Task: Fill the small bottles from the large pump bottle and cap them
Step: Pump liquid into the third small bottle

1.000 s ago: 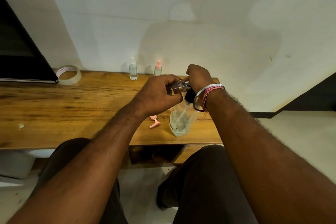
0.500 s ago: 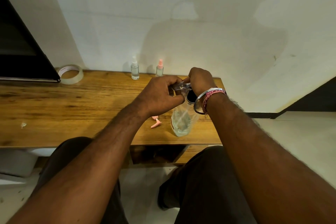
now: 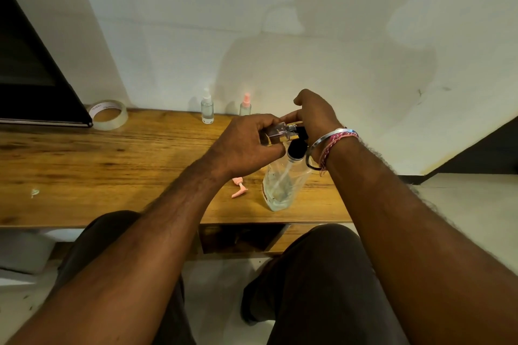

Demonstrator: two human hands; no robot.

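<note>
A large clear pump bottle [image 3: 281, 183] with a black pump head [image 3: 297, 147] stands near the desk's front edge, a little liquid at its bottom. My left hand [image 3: 246, 145] grips a small clear bottle [image 3: 279, 131] held sideways, its neck against the pump spout. My right hand [image 3: 315, 115] sits curled over the pump head, fingers touching the small bottle's neck. A loose pink spray cap [image 3: 238, 188] lies on the desk left of the large bottle. Two capped small bottles stand by the wall, one with a white cap [image 3: 207, 106], one with a pink cap [image 3: 245, 105].
The wooden desk [image 3: 98, 165] ends just right of the large bottle. A tape roll [image 3: 108, 115] lies at the back left beside a dark monitor [image 3: 30, 78]. A white scrap [image 3: 34, 192] lies at the front left. My knees are below the desk edge.
Both hands stay at the pump head with the small bottle. My right hand has risen a little above the pump; the view has shifted slightly.
</note>
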